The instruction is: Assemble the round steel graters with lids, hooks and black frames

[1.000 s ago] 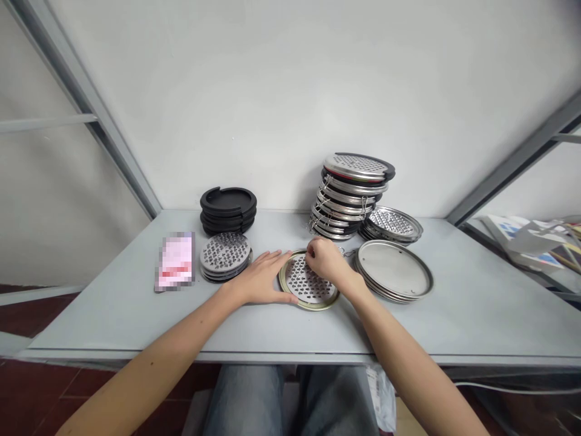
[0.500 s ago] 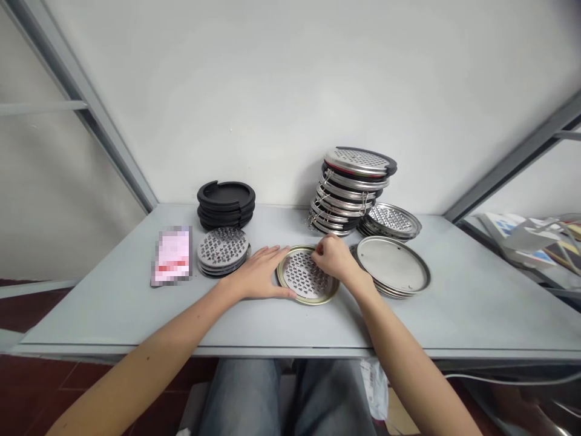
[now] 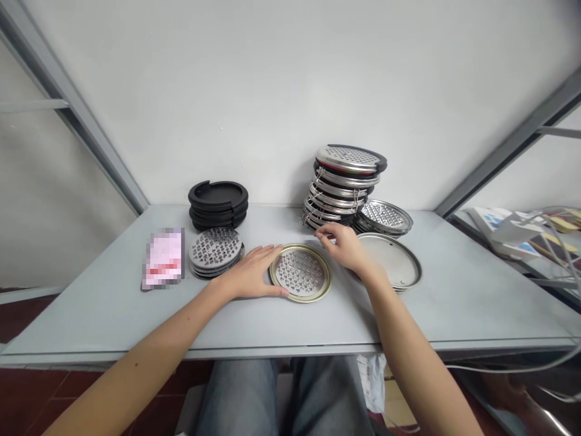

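A round metal grater plate (image 3: pixel 300 272) with raised teeth lies inside a gold-coloured ring (image 3: pixel 324 292) on the table in front of me. My left hand (image 3: pixel 252 274) is open, thumb and fingers stretched apart along the ring's left rim and touching it. Above and right of the ring, my right hand (image 3: pixel 344 245) is raised with its fingertips pinched; whatever they may hold is too small to make out. Partly behind that hand sits a stack of shallow round metal lids (image 3: pixel 393 261). Left of my left hand is a stack of grey grater discs (image 3: pixel 215 248).
Black round holders (image 3: pixel 218 203) are piled at the back left. A tall leaning stack of graters with wire clips (image 3: pixel 342 188) stands against the wall, beside more metal graters (image 3: pixel 385 216). A blurred pink packet (image 3: pixel 164 257) lies at left. Grey frame posts flank the table (image 3: pixel 281 330).
My right hand has lifted off the grater plate and moved right, beyond the ring's rim. My left hand stays at the ring. The whole view has shifted slightly.
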Action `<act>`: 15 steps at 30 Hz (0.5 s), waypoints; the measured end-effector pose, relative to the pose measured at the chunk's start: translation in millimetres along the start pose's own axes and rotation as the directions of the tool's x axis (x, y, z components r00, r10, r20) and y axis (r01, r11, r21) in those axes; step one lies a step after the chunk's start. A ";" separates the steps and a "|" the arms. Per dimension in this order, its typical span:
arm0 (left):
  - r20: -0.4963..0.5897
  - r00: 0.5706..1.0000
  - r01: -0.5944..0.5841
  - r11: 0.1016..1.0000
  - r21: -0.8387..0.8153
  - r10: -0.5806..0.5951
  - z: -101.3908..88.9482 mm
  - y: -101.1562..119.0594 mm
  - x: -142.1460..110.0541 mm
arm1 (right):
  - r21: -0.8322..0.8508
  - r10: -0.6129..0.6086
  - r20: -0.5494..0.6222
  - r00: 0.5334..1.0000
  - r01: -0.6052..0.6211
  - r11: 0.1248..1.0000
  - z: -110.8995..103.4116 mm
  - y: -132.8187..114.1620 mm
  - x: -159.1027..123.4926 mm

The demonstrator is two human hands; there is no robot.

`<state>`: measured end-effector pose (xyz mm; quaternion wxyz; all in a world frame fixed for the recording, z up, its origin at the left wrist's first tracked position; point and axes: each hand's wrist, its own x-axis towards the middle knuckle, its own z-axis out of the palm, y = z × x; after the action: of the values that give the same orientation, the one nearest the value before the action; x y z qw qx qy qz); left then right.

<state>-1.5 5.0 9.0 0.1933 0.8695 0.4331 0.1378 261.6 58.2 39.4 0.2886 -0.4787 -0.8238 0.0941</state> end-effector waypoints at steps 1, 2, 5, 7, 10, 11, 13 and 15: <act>0.002 1.000 -0.002 1.000 0.001 0.002 -0.2 0.0 -0.1 | 0.005 -0.026 0.027 0.999 0.026 1.000 0.0 0.2 -0.3; 0.004 1.000 -0.002 1.000 0.004 0.002 -0.4 0.1 -0.2 | 0.010 -0.053 0.059 0.997 0.052 0.999 0.2 0.6 -0.7; 0.016 1.000 0.002 1.000 0.016 -0.002 -1.4 1.0 -0.4 | 0.030 -0.106 0.172 0.979 0.103 0.994 0.6 3.2 -1.7; 0.019 1.000 0.007 1.000 0.015 -0.007 -2.2 1.6 -0.4 | 0.049 -0.113 0.237 0.965 0.104 0.993 0.5 5.7 -2.6; 0.012 1.000 0.003 1.000 0.008 -0.004 -3.5 2.2 -0.5 | 0.050 -0.073 0.276 0.958 0.062 0.997 -0.3 8.6 -4.7; 0.011 1.000 0.000 1.000 0.008 -0.001 -3.9 2.5 -0.6 | 0.044 -0.050 0.280 0.959 0.040 0.998 -0.6 9.0 -5.4; 0.011 1.000 -0.002 1.000 0.007 0.002 -4.7 3.2 -0.6 | 0.025 -0.005 0.294 0.956 -0.003 1.000 -1.2 8.9 -6.7; 0.005 1.000 0.003 1.000 0.003 -0.003 -5.4 3.9 -0.7 | 0.007 0.024 0.315 0.949 -0.028 1.000 -1.5 8.1 -7.8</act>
<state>-1.3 3.4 15.6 0.1934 0.8695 0.4342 0.1347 271.4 55.7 34.2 0.1549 -0.4667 -0.8524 0.1776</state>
